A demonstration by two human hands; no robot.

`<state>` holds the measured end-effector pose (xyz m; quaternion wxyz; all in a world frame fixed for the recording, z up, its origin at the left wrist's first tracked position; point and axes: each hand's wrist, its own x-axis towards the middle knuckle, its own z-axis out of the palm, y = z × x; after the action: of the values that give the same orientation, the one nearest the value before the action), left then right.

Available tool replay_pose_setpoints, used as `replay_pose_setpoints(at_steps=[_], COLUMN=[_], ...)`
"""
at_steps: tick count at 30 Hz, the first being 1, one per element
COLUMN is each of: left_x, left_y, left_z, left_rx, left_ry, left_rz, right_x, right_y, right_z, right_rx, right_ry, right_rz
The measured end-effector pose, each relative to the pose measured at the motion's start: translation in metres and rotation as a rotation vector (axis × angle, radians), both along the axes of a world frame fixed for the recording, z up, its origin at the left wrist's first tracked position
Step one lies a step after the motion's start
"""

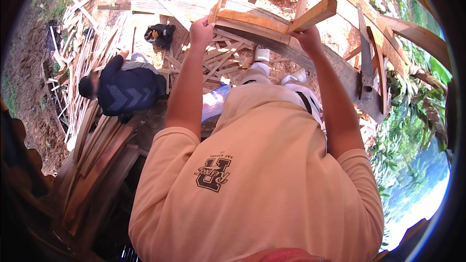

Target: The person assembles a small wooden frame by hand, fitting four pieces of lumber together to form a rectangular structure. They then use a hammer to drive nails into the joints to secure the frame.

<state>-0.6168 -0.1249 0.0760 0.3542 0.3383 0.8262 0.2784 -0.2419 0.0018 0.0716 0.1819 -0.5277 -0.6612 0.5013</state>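
My left hand (pixel 201 30) grips the upright side rail of a wooden frame (pixel 252 19) at its lower left corner. My right hand (pixel 307 36) holds a short square timber block (pixel 314 13) that juts up to the right over the frame's lower right corner. Both arms reach forward over my peach shirt and light trousers. The frame rests against a broad curved plank (pixel 340 70) in front of my feet.
A handsaw (pixel 365 63) lies on the plank to the right. Another person in a dark top (pixel 127 90) crouches at the left beside heaps of wood offcuts (pixel 80 63). A black bag (pixel 160 34) sits on the dirt. Stacked planks (pixel 97 155) lie at lower left; greenery at right.
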Motion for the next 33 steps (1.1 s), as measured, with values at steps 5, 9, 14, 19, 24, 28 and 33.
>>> replay_pose_setpoints(at_steps=[5, 9, 14, 19, 24, 28, 33], left_x=[0.002, 0.003, 0.005, 0.004, 0.006, 0.01, 0.008], left_y=[0.003, 0.003, 0.006, 0.002, 0.003, 0.007, 0.005], left_z=[0.003, 0.005, 0.018, 0.002, 0.013, 0.023, 0.017], left_rx=[-0.02, -0.001, -0.063, 0.012, -0.064, -0.129, -0.097], left_ry=[-0.008, -0.016, 0.027, 0.09, 0.045, 0.087, 0.1], left_rz=[0.004, -0.006, -0.037, -0.021, -0.021, -0.031, -0.028], right_x=[0.004, 0.006, 0.002, 0.004, 0.004, 0.007, 0.0], right_y=[0.003, -0.002, -0.003, 0.001, 0.003, 0.014, 0.018], right_z=[-0.01, -0.02, -0.009, -0.012, -0.017, -0.014, -0.014], right_rx=[0.029, 0.039, 0.05, -0.043, -0.005, 0.055, -0.122], right_ry=[-0.005, 0.056, 0.019, 0.042, 0.053, -0.002, 0.182], right_rz=[0.009, 0.015, 0.023, 0.009, 0.039, 0.151, -0.066])
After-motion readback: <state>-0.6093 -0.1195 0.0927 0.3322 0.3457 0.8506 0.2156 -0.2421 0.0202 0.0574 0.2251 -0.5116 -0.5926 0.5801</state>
